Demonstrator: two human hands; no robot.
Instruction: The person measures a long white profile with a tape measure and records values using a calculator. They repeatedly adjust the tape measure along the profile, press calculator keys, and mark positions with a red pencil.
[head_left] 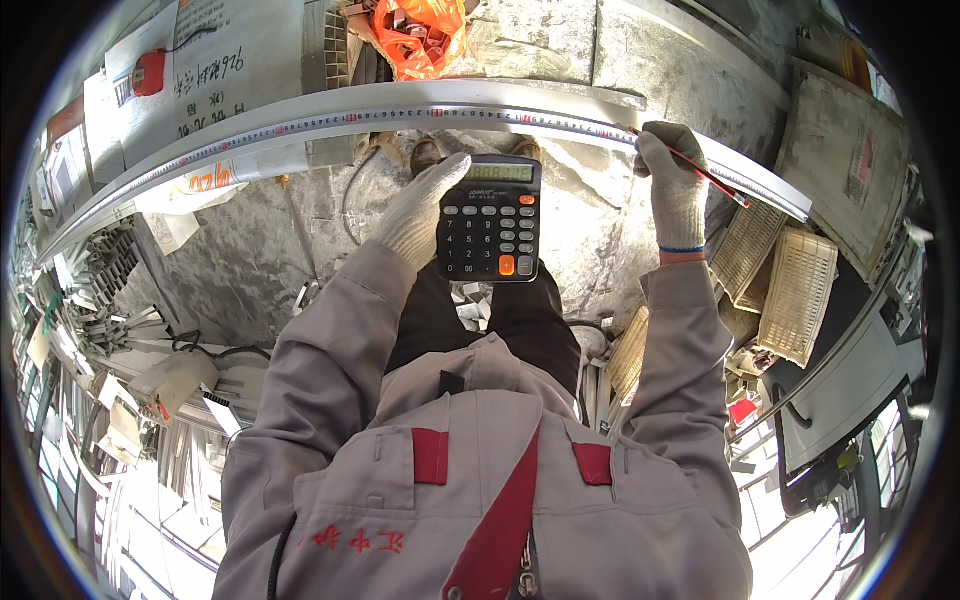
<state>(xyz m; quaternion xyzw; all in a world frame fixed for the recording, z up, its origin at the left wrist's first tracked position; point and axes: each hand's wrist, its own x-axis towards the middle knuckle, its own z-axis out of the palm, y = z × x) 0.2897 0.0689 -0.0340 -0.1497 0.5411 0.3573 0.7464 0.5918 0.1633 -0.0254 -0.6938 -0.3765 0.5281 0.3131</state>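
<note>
My left hand [424,212], in a pale work glove, is closed on the left side of a black desktop calculator [489,220] with a lit display. My right hand [675,185], gloved too with a darker fingertip area, pinches a thin red pencil [722,186]. The pencil's tip end meets the edge of a long measuring tape [437,114], which lies stretched along a pale metal profile [390,97]. That profile runs across the view beyond the calculator and looks bowed by the lens.
An orange plastic bag [410,45] of small metal pieces lies at the far side. Far left, a red tape case or small tool [149,73] rests on marked paper sheets [235,70]. Cream plastic baskets [797,295] and a large grey panel [842,165] stand right. Metal offcuts [110,280] crowd the left.
</note>
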